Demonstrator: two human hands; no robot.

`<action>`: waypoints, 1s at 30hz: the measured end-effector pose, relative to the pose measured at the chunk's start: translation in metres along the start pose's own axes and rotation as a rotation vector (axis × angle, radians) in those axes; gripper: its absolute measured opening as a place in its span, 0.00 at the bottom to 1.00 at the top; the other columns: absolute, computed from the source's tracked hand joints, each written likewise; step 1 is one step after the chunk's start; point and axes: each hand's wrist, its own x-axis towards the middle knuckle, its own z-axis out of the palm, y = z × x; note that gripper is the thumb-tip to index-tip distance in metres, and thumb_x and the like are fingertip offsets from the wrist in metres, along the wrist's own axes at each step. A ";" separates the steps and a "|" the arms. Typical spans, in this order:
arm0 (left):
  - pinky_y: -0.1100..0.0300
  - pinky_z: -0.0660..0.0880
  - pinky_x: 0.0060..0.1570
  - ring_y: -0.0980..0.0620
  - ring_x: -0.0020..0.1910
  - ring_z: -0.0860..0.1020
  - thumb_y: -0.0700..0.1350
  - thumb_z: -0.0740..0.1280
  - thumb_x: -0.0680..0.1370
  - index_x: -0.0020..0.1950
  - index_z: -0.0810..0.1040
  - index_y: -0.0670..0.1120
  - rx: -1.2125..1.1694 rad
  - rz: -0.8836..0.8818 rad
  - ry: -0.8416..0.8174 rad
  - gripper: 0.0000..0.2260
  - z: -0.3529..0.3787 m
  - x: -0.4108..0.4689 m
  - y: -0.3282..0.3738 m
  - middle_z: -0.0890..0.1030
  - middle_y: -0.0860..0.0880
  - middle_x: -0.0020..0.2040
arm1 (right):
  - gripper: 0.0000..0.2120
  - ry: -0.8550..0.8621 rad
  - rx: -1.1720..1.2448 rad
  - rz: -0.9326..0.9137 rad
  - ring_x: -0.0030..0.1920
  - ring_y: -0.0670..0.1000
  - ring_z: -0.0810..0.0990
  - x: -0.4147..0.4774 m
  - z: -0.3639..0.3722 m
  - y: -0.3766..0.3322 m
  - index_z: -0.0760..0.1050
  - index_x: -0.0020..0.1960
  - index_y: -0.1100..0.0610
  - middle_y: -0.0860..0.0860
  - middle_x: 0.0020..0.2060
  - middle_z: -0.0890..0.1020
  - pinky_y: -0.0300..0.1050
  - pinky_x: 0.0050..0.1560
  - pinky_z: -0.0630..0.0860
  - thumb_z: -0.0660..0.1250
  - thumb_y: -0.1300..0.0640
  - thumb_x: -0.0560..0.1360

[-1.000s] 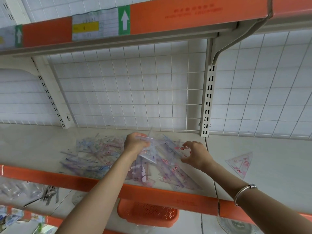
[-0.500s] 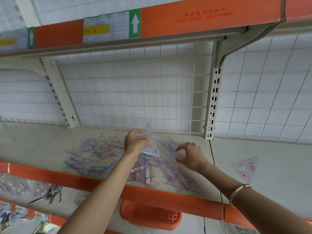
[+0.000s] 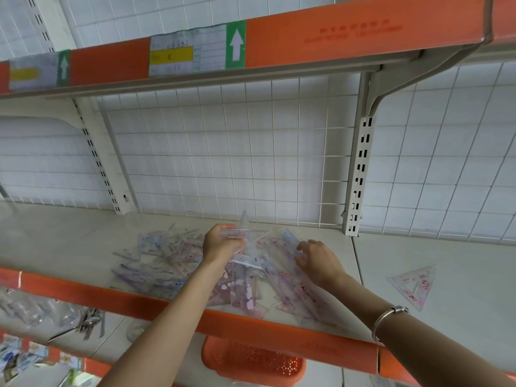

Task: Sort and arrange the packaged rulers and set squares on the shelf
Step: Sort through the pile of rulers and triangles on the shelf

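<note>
Transparent plastic packet of set squares (image 3: 247, 238) is pinched by the curled fingers (image 3: 223, 228) of the left hand (image 3: 219, 243), above the mixed heap of clear packaged rulers (image 3: 173, 261) in the frame's centre, as before. The right hand (image 3: 319, 261) has lowered its bent fingers onto the heap; whether they pinch, I cannot tell. One triangular clear packet (image 3: 413, 286) lies apart at right on the cream metal shelf (image 3: 69, 241): sorting has barely begun.

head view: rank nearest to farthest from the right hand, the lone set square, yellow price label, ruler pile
1. ruler pile, directly under the right hand.
2. lone set square, flat on the shelf to its right.
3. yellow price label, on the upper shelf edge, up left.
</note>
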 end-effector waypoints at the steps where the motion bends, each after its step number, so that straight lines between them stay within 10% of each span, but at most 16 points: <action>1: 0.46 0.80 0.49 0.46 0.47 0.82 0.29 0.72 0.67 0.52 0.77 0.45 0.000 -0.007 -0.008 0.18 0.001 0.001 0.000 0.83 0.45 0.47 | 0.12 0.016 0.006 0.013 0.54 0.58 0.77 -0.002 -0.001 0.004 0.77 0.55 0.57 0.56 0.53 0.79 0.45 0.46 0.71 0.58 0.55 0.78; 19: 0.49 0.80 0.49 0.50 0.44 0.80 0.29 0.71 0.69 0.54 0.77 0.41 0.003 0.007 -0.071 0.17 0.022 0.002 -0.002 0.81 0.50 0.41 | 0.14 0.031 0.017 0.134 0.52 0.59 0.78 0.000 -0.011 0.008 0.74 0.59 0.61 0.59 0.50 0.81 0.48 0.48 0.76 0.64 0.60 0.74; 30: 0.47 0.80 0.51 0.45 0.49 0.80 0.30 0.73 0.68 0.55 0.78 0.42 0.023 -0.004 -0.039 0.17 0.012 0.002 -0.006 0.82 0.44 0.50 | 0.09 0.052 0.537 0.360 0.34 0.51 0.79 0.011 -0.020 0.009 0.79 0.48 0.62 0.57 0.40 0.82 0.40 0.34 0.75 0.72 0.66 0.68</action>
